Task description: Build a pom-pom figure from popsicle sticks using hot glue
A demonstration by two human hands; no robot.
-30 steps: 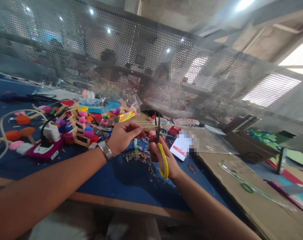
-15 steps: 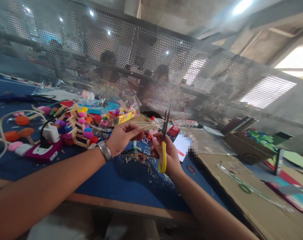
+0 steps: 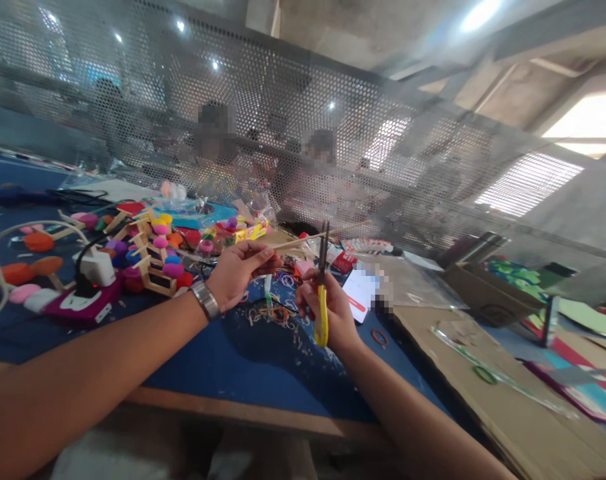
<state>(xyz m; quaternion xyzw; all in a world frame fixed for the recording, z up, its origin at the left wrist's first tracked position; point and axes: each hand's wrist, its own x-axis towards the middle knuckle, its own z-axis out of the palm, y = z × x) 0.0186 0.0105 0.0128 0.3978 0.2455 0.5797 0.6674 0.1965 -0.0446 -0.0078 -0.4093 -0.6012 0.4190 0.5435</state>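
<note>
My left hand (image 3: pixel 240 270), with a metal watch (image 3: pixel 205 300) on the wrist, pinches a thin wooden stick (image 3: pixel 303 239) that points to the right. My right hand (image 3: pixel 327 308) grips yellow-handled scissors (image 3: pixel 323 287), blades upright and closed around the stick near its middle. Both hands are above the blue table (image 3: pixel 263 363). Small wood bits and rubber bands (image 3: pixel 277 313) lie on the table under my hands.
A wooden stick model with coloured pompoms (image 3: pixel 153 257) stands at the left, beside a white plug on a purple power strip (image 3: pixel 90 290). A cardboard sheet (image 3: pixel 487 393) lies at the right with a cardboard box (image 3: pixel 487 287) behind. A perforated metal screen (image 3: pixel 303 133) runs along the back, with people behind it.
The scissors have turned more upright and their blades, slightly apart half a second ago, have closed on the stick. Both hands drifted slightly left.
</note>
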